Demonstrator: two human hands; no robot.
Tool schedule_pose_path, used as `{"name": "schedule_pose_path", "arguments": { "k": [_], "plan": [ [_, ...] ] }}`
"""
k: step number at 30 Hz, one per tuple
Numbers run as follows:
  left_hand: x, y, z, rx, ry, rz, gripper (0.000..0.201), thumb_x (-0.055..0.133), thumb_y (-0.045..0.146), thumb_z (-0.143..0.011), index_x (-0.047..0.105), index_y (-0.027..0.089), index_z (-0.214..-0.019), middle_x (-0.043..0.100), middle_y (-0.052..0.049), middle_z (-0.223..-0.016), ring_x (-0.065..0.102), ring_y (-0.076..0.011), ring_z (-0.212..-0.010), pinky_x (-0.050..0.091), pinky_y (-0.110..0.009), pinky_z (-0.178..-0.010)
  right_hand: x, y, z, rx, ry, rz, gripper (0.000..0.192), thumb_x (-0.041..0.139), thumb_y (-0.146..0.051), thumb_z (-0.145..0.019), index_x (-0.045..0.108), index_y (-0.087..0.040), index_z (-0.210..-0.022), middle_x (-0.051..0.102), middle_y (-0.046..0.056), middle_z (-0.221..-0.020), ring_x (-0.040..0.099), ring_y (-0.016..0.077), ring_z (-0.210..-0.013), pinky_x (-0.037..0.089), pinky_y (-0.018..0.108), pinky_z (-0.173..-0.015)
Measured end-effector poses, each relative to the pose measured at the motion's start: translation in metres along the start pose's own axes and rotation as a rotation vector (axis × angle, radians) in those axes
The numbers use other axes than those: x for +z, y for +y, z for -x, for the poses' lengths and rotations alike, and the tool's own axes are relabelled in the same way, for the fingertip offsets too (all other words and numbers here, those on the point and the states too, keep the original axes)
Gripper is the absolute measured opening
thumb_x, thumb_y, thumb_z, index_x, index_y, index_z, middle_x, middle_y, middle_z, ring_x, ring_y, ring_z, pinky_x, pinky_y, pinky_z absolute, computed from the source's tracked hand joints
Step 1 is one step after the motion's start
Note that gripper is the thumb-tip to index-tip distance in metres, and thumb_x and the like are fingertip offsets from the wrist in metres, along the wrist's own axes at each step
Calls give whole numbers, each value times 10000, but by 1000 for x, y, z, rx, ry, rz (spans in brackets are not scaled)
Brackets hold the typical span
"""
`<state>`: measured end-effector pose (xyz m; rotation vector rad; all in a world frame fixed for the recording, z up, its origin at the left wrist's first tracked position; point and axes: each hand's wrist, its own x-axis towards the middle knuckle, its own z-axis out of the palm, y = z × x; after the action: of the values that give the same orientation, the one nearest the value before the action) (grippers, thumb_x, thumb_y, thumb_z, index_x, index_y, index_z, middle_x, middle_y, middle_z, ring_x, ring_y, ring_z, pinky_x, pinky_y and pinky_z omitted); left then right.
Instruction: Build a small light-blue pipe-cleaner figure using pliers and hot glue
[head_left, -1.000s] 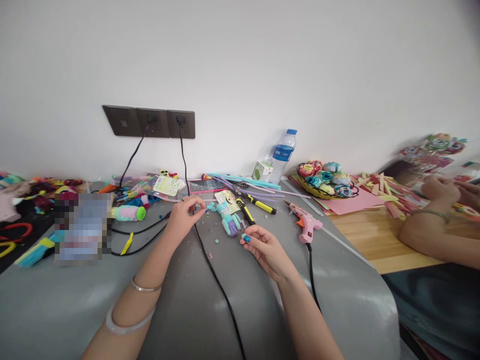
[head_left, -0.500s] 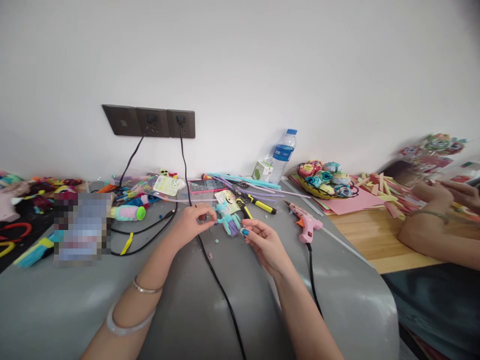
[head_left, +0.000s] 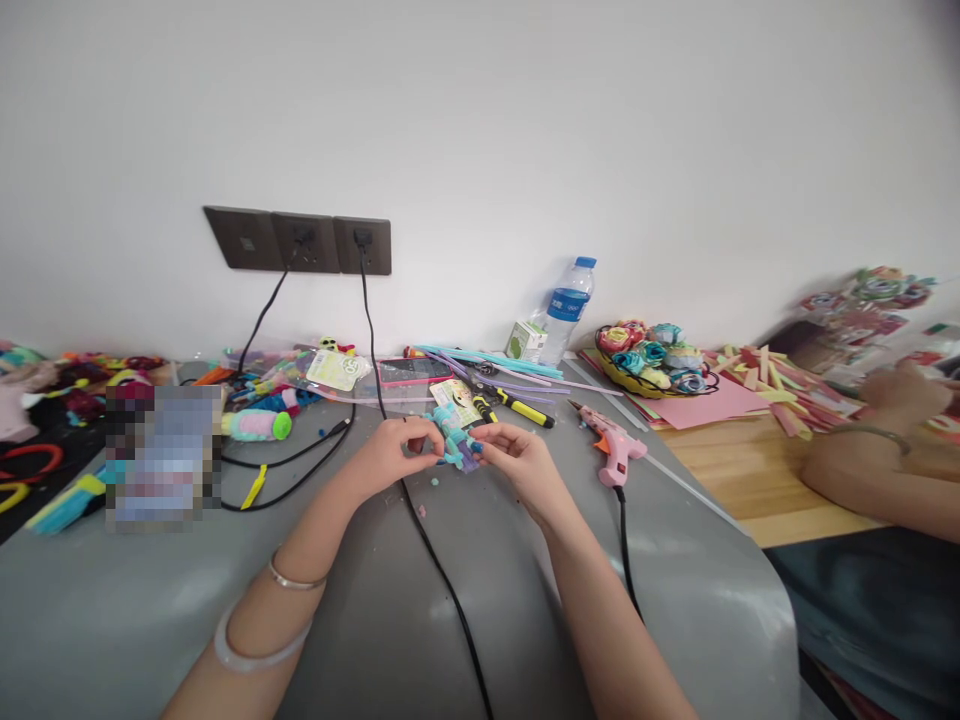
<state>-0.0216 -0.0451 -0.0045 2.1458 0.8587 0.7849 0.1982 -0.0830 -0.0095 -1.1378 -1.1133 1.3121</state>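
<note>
A small turquoise and purple pipe-cleaner figure [head_left: 452, 432] is between my two hands, just above the grey tabletop. My left hand [head_left: 394, 455] pinches its left side between thumb and fingers. My right hand [head_left: 519, 468] has its thumb and fingertips closed on the figure's right side; whether a tiny piece is also between them I cannot tell. Behind the figure lie a printed card [head_left: 456, 400] and pliers [head_left: 525, 408] with yellow and black handles. The fingers hide part of the figure.
To the right lies a pink hot glue gun [head_left: 619, 450] with its cord. A black cable [head_left: 431, 555] crosses the table beneath my left hand. Pipe cleaners [head_left: 495, 365], a water bottle [head_left: 568, 310] and a basket of paper flowers [head_left: 637, 390] line the back. A co-worker's arm [head_left: 862, 465] is at right.
My right hand has moved up and left, its fingertips now on the figure. My left hand has shifted slightly right and holds the figure more closely.
</note>
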Motion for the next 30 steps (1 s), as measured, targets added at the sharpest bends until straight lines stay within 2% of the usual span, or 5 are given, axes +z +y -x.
{"name": "schedule_pose_path", "arguments": {
  "k": [5, 8, 16, 24, 30],
  "plan": [
    [0, 0, 0, -9, 26, 14, 61, 617, 190, -832, 675, 203, -846, 717, -12, -893, 569, -143, -742, 423, -254, -693, -1, -4, -3, -12, -40, 19, 265, 854, -395, -619, 746, -195, -754, 710, 22, -735, 627, 155, -676, 498, 293, -672],
    [0, 0, 0, -2, 29, 26, 70, 611, 191, -836, 679, 203, -844, 716, -20, -894, 591, -156, -773, 431, -260, -704, -1, -7, -4, -24, -69, 61, 237, 825, -391, -647, 726, -194, -734, 679, 5, -689, 597, 144, -650, 470, 281, -643],
    [0, 1, 0, 4, -14, 75, 81, 623, 192, -844, 702, 203, -834, 715, -28, -882, 619, -165, -802, 443, -260, -708, -7, -15, -12, -48, -195, 288, 241, 758, -412, -715, 709, -180, -760, 651, 0, -694, 523, 135, -619, 384, 267, -590],
    [2, 0, 0, -4, -48, 100, 99, 623, 224, -857, 716, 193, -845, 731, -48, -890, 631, -173, -814, 453, -268, -703, -7, -38, -16, -209, -310, 629, 119, 650, -267, -810, 743, -194, -796, 700, 46, -900, 597, 183, -803, 438, 296, -711],
    [2, 1, 0, 5, -48, 117, 84, 635, 211, -853, 717, 200, -843, 737, -42, -885, 634, -169, -805, 460, -270, -718, -2, -43, -16, -279, -365, 803, 103, 664, -185, -826, 755, -203, -783, 685, 54, -915, 599, 200, -862, 450, 318, -790]
  ]
}}
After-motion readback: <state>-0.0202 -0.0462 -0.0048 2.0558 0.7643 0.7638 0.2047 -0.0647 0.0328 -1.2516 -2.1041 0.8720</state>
